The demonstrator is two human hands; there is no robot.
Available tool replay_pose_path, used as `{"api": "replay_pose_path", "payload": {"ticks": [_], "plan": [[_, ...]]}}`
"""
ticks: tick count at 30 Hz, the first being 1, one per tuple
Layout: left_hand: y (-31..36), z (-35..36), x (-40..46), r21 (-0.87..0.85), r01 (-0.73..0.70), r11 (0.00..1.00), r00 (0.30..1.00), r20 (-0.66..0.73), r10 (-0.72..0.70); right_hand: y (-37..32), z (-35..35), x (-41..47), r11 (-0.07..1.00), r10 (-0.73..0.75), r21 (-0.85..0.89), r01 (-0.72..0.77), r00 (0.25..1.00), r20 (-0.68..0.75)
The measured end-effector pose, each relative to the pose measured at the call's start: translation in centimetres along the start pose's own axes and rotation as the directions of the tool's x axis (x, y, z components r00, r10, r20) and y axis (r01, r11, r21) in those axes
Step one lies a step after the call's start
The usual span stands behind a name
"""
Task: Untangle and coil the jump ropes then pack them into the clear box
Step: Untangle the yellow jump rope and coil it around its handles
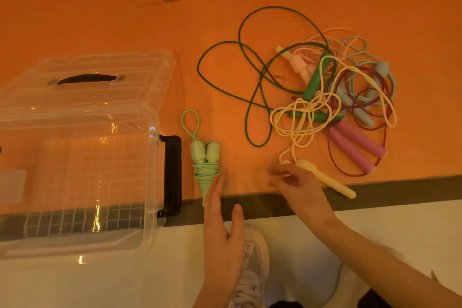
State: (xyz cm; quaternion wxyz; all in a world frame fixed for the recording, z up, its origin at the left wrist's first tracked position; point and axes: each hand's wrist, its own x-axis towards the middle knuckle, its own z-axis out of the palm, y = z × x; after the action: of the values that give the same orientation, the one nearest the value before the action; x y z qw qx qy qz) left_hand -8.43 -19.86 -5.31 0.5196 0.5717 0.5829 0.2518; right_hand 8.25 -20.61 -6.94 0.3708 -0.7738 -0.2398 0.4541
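Right now the move seems to turn on the yellow jump rope (pixel 325 177), whose near handle lies on the orange desk (pixel 100 7) just beside the right hand (pixel 297 187), on that hand's far right side. The handle's long axis runs diagonally, from its cord end near the fingertips down and right toward the desk's dark front edge. From there the cord climbs away into the tangled pile of ropes (pixel 345 87), looping over the green and pink handles. The right hand's fingers (pixel 277 170) are blurred, loosely curled and slightly apart, clamped on nothing that can be made out; whether they touch the thin cord cannot be told.

The left hand (pixel 220 227) is flat with straight fingers, their tips touching or just short of the coiled mint rope (pixel 206 167), which lies wound around its paired handles, long axis pointing away from the person. This bundle sits between the left hand and the clear box (pixel 75 240), which stands open at the left, apparently without any rope in it yet. The right hand is judged nearer the yellow handle, the left nearer the finished coil.
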Motion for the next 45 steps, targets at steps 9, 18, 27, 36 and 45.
{"api": "replay_pose_path", "payload": {"ticks": [9,18,27,36,45], "plan": [[1.8,4.2,-0.6,0.073,-0.033,0.997,0.957,0.291,0.01,5.3,-5.8,-1.4,0.945,-0.117,-0.324,0.037,0.966,-0.229],[1.7,7.3,-0.3,0.137,0.167,0.976,0.887,0.411,-0.209,6.8,-5.4,-0.4,0.896,0.007,-0.445,-0.001,1.0,0.012],[3.4,7.4,1.1,-0.162,0.304,0.939,0.915,0.322,-0.241,2.4,-5.3,-4.6,0.986,0.056,0.125,-0.113,0.918,0.392],[3.3,7.0,1.3,-0.131,0.22,0.967,0.947,0.268,-0.179,7.4,-7.8,-0.4,0.713,-0.186,-0.692,0.111,0.982,-0.034],[6.5,4.5,-0.2,-0.134,0.144,0.981,0.967,0.231,-0.11,1.8,-7.4,-3.7,1.0,0.009,0.004,-0.01,0.986,0.169]]}}
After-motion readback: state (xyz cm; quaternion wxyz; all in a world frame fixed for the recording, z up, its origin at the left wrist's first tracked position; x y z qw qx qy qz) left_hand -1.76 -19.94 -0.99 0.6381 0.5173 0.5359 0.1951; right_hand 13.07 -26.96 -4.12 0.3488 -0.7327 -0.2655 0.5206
